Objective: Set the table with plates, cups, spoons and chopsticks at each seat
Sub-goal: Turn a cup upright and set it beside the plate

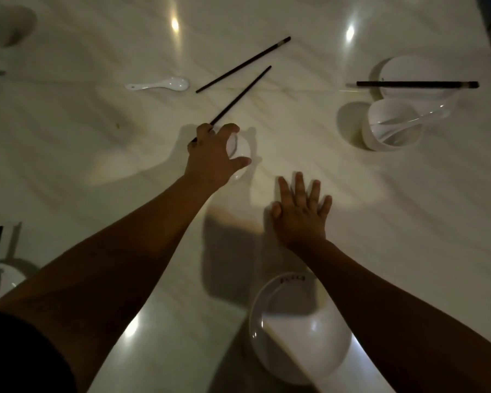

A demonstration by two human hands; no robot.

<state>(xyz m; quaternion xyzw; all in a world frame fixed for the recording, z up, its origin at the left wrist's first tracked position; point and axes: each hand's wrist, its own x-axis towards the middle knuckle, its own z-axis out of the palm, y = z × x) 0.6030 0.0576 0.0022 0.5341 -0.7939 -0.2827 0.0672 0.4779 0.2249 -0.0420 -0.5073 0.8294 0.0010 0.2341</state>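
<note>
The left hand (213, 157) reaches forward over the tabletop (97, 171) and grips a small white cup (237, 148) from above. Its fingers (230, 128) are curled over the far side of the rim and the thumb lies on the near side, so the cup sits between them, mostly hidden under the palm. A black chopstick (238, 96) lies slanted on the tabletop and its near end goes under the same fingers; I cannot tell if they touch it. A second chopstick (243, 65) lies just beyond it, apart from the hand, and a white spoon (159, 85) lies to the left of both.

The right hand (301, 214) rests flat on the tabletop, palm down, its fingers (298, 182) straight and spread, holding nothing. It is near the cup but not touching it. A white plate (289, 330) stands at the near edge, partly under the right forearm.

At the far right, a pair of chopsticks (417, 84) lies across another plate (408, 69), and beside it a cup (380, 137) has a spoon (408, 121) inside.
</note>
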